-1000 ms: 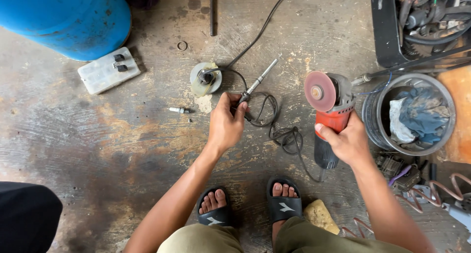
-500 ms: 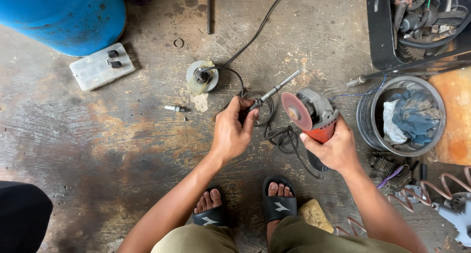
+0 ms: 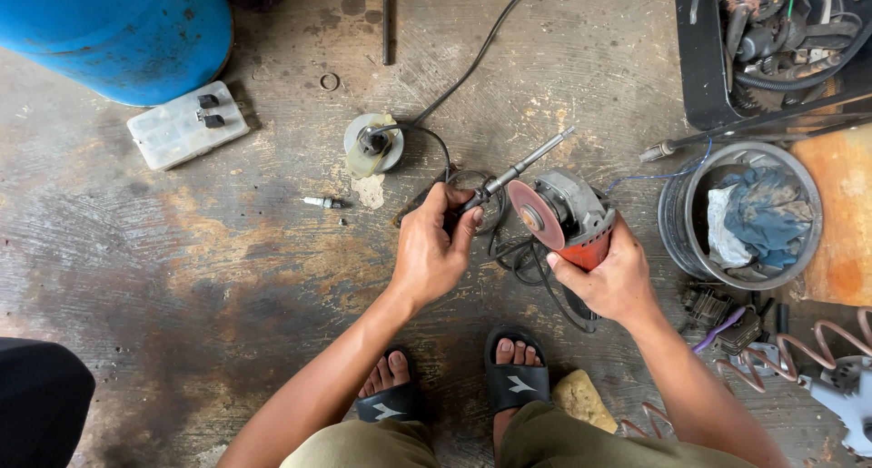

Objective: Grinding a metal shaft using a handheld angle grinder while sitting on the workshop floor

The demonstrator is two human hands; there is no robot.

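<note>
Right hand (image 3: 618, 282) had lifted the angle grinder (image 3: 568, 218) toward the metal rod (image 3: 513, 171), fingers clamped on its body. Left hand (image 3: 434, 250) stayed gripped on the rod; disc now just beside it.

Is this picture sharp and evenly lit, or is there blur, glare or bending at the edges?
Head view: soft, even daylight with no harsh glare; left hand, right hand and red angle grinder look sharp; the blue barrel bulges toward the corner, a wide-lens effect.
</note>
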